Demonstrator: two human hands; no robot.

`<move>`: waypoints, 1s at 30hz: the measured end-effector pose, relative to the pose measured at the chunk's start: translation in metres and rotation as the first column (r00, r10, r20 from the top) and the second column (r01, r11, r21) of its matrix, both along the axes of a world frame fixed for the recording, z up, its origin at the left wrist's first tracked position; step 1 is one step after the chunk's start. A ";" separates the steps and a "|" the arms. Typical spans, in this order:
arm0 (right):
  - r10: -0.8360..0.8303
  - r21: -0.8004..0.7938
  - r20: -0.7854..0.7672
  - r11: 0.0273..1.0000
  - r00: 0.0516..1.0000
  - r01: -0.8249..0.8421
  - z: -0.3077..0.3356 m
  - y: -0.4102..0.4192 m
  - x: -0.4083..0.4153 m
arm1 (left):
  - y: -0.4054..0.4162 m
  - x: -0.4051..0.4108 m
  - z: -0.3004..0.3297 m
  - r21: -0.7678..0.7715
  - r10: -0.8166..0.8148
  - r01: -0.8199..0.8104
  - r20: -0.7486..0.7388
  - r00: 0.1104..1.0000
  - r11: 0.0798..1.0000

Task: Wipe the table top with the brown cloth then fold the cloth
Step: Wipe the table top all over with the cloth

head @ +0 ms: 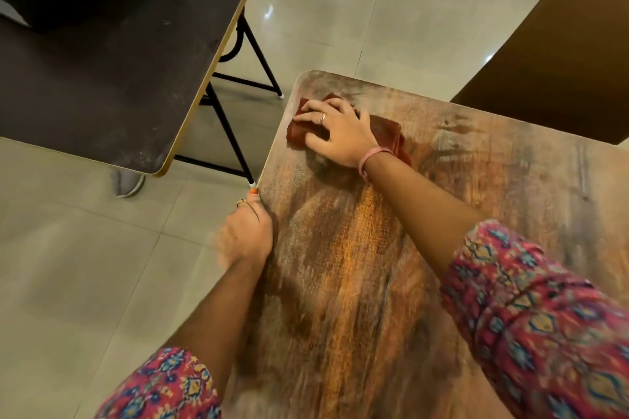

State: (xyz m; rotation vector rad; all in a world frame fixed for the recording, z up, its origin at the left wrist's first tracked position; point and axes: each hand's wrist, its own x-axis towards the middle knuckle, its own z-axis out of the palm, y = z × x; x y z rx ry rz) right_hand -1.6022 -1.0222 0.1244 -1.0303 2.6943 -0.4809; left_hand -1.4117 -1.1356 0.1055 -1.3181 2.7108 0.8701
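While the brown cloth point(384, 133) is pressed flat under the right hand point(340, 131) near the surface's point(374, 265) far-left corner, wiping is under way — the left hand point(246, 235) is clamped on the left edge; unwiped areas should come next, folding later.

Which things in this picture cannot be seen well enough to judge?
- Brown cloth: head view, its middle is hidden under the right hand, so its folds are unclear.
- Left hand: blurred; its fingers go under the table edge.
- Table: its near and right parts are cut off by the frame.
- A grey shoe: mostly hidden by the dark table.
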 end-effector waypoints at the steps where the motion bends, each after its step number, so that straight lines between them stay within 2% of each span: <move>1: -0.035 -0.001 0.001 0.999 0.999 0.035 0.000 -0.008 -0.012 | -0.001 0.000 -0.002 0.000 0.003 -0.003 0.007 1.000 1.000; 6: -0.220 0.050 -0.006 0.974 0.976 0.220 -0.008 -0.047 -0.062 | -0.003 0.000 -0.009 0.002 0.013 -0.013 0.010 1.000 1.000; 10: -0.285 0.095 -0.046 0.953 0.957 0.288 -0.009 -0.059 -0.061 | -0.004 0.000 -0.010 -0.023 0.006 -0.006 0.000 1.000 1.000; 12: -0.209 0.094 -0.069 0.972 0.976 0.215 -0.006 -0.057 -0.037 | -0.004 0.001 -0.010 -0.040 0.001 -0.001 0.001 1.000 0.999; 15: 0.074 0.066 -0.078 0.995 0.994 -0.069 -0.004 -0.037 0.024 | -0.003 0.000 -0.008 -0.061 -0.007 0.006 -0.017 1.000 0.998; 17: 0.261 0.044 -0.066 0.965 0.963 -0.259 -0.006 -0.017 0.068 | -0.002 0.000 -0.009 -0.063 0.002 -0.004 -0.024 1.000 0.998; 19: 0.366 0.067 -0.052 0.930 0.929 -0.362 -0.008 -0.001 0.079 | -0.002 0.000 -0.008 -0.051 0.014 -0.015 -0.025 1.000 0.999; 21: 0.387 0.108 -0.061 0.919 0.920 -0.379 -0.005 0.007 0.053 | -0.002 -0.001 -0.010 -0.030 0.032 -0.033 -0.020 0.999 0.999; 23: 0.247 0.135 -0.067 0.962 0.967 -0.236 -0.003 0.012 0.014 | -0.004 -0.002 -0.011 -0.017 0.043 -0.043 -0.016 0.999 0.999; 25: 0.003 0.142 -0.061 0.990 0.998 0.005 -0.005 0.028 -0.023 | -0.005 -0.001 -0.012 -0.025 0.031 -0.031 -0.014 0.999 0.999; 27: -0.174 0.149 -0.056 0.972 0.983 0.180 -0.005 0.048 -0.047 | -0.004 0.000 -0.012 -0.034 0.024 -0.025 -0.017 1.000 0.999; 30: -0.309 0.160 -0.059 0.936 0.949 0.314 -0.005 0.050 -0.051 | -0.004 0.000 -0.012 -0.048 0.021 -0.022 -0.018 1.000 0.999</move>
